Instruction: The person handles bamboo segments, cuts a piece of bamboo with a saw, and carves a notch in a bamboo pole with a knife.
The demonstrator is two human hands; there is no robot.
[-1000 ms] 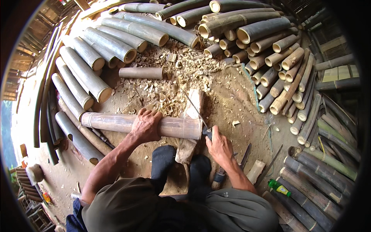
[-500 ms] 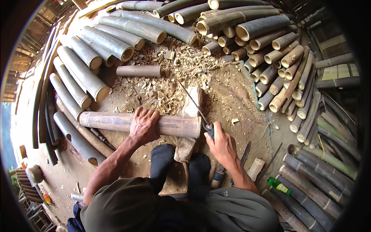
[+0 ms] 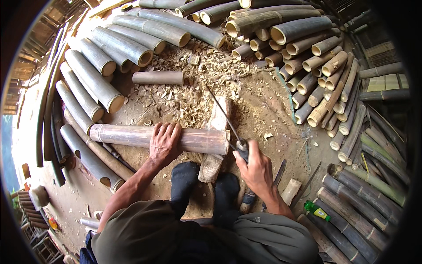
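A thick brown bamboo tube (image 3: 114,135) lies crosswise in front of me. Its right end rests on a pale wooden block (image 3: 210,169). My left hand (image 3: 164,141) presses down on the tube near its middle, fingers curled over the top. At the right end, my right hand (image 3: 256,166) is closed around the dark handle of a long thin-bladed tool (image 3: 224,112). The blade slants away to the upper left, across the tube's end; its exact kind cannot be made out. Both my feet, in dark coverings, stand either side of the block.
Wood chips (image 3: 193,105) cover the ground ahead, with a short bamboo piece (image 3: 158,78) on them. Bamboo tubes (image 3: 99,86) lie at the left; a large stack (image 3: 303,33) fills the far right. Near my right leg are a blade (image 3: 280,172), a brush-like tool (image 3: 248,200) and a green bottle (image 3: 317,210).
My right hand and the tool's handle have shifted slightly right and nearer me. The bamboo tube's left end has moved slightly away from me. My left hand keeps its place on the tube.
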